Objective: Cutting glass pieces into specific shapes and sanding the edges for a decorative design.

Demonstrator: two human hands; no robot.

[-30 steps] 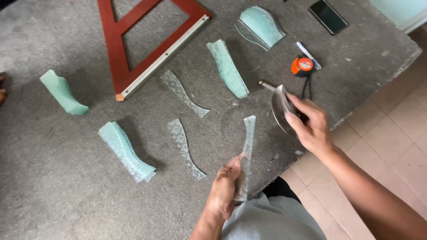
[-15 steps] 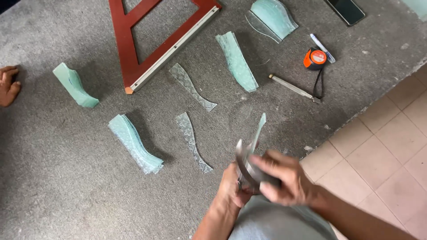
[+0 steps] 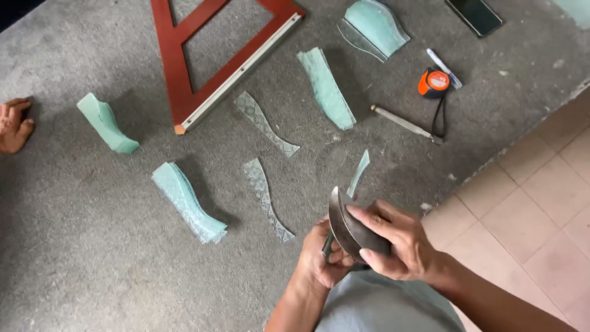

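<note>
My right hand (image 3: 399,243) grips a dark, curved metal template (image 3: 347,224) and presses it against a narrow wavy strip of textured glass (image 3: 357,172). My left hand (image 3: 319,261) holds the lower end of that same strip from below. Both hands are close together at the bottom middle of the view, above my grey-clad lap. Two loose wavy glass strips (image 3: 267,197) (image 3: 265,122) lie flat on the grey surface just left of my hands.
Stacks of cut greenish glass (image 3: 187,203) (image 3: 107,123) (image 3: 326,89) (image 3: 375,21) lie around. A red wooden frame (image 3: 212,58) is at the top. An orange tape measure (image 3: 433,83), a glass cutter (image 3: 402,123) and a phone (image 3: 473,13) lie right. Another person's hand (image 3: 13,126) rests far left. Tiled floor (image 3: 528,190) is right.
My right hand picked up the curved metal template from beside the cutter and brought it left onto the glass strip in my left hand. The strip is now raised between both hands.
</note>
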